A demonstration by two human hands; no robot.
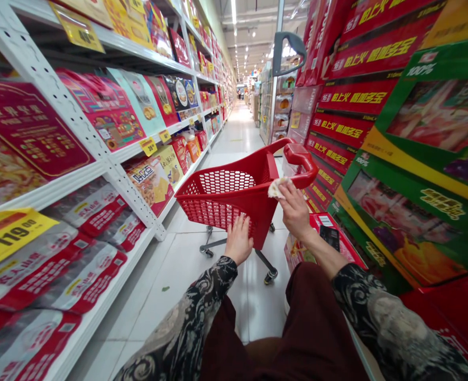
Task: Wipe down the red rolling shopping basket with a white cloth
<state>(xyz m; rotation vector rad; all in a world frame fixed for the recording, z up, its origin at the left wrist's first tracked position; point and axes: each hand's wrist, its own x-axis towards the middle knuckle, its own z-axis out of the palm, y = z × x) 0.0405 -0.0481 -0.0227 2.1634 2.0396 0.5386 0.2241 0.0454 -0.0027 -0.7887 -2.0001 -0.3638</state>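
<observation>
red plastic shopping trolley [221, 198] stands on the tiled floor [170, 286]; left hand [238, 241] lies open against its basket, right hand [296, 210] pinches a crumpled pale tissue [276, 187] below the handle [303, 159]; a dark object [329, 237] on a red box [347, 254] is hard to make out.

Before you: shopping cart [226, 203] | your left: metal shelving [110, 164] holding boxed goods [107, 108] | your right: stacked cartons [376, 106] | below: tiled aisle floor [166, 280] running ahead

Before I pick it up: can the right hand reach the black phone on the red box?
Probably yes: the right hand is close to the black phone, nothing between, but its fingers hold a pale tissue.
</observation>
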